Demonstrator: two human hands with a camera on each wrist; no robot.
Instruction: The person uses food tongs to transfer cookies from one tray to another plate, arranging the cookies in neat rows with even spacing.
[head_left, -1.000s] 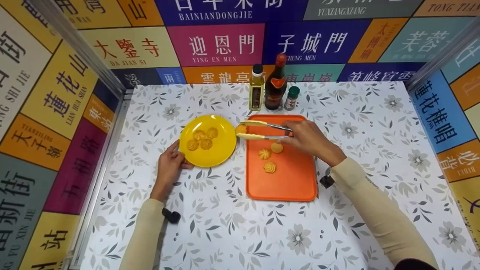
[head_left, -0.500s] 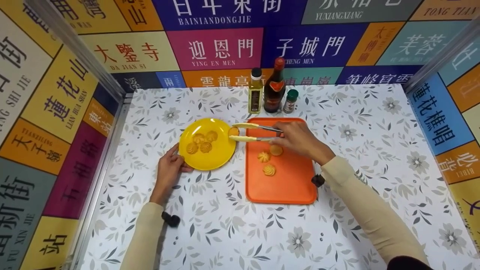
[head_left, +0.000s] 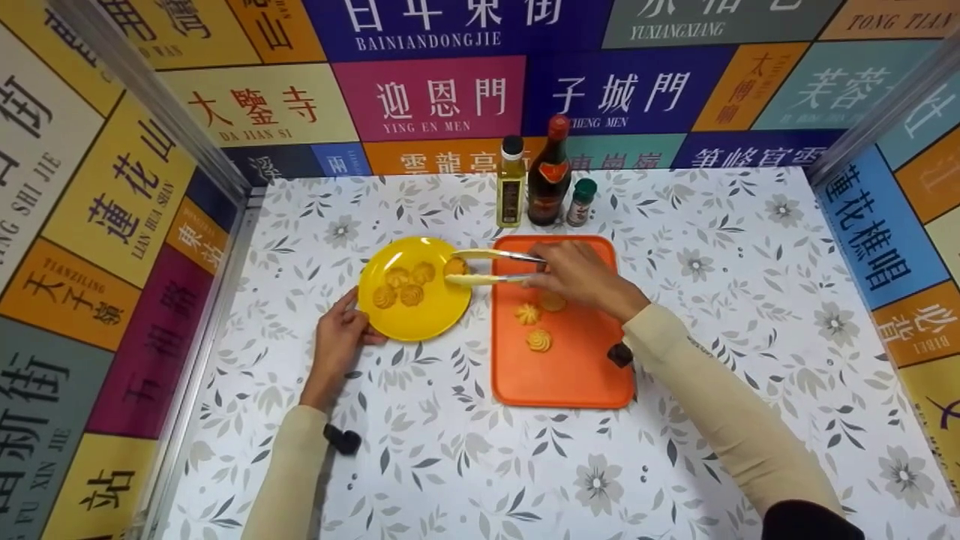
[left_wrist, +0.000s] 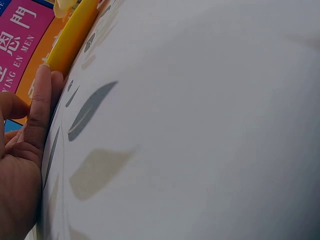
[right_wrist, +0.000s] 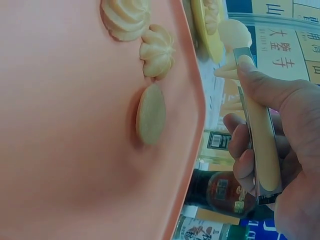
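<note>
Carrying a cookie onto the plate with tongs

Head view: the right hand [head_left: 581,274] is gripping the tongs [head_left: 495,255], whose tips are holding a single cookie [head_left: 455,265] just inside the right rim of the yellow plate [head_left: 416,324]. Four cookies [head_left: 411,295] are lying farther left on it; three more cookies [head_left: 538,340] are lying on the orange tray [head_left: 562,375]. Lowering gently and easing the tips apart only once the cookie is resting would probably avoid crumbling. Half a second ago it was hanging over the rim; now it is sitting farther inward, while the plate is staying put on the desk [head_left: 420,450].

Left wrist view: the left hand [left_wrist: 22,155] is touching the rim; whether pinching or merely bracing, I cannot tell.

Right wrist view: the thumb is pressing one tong arm, the fingers curling opposite.
</note>
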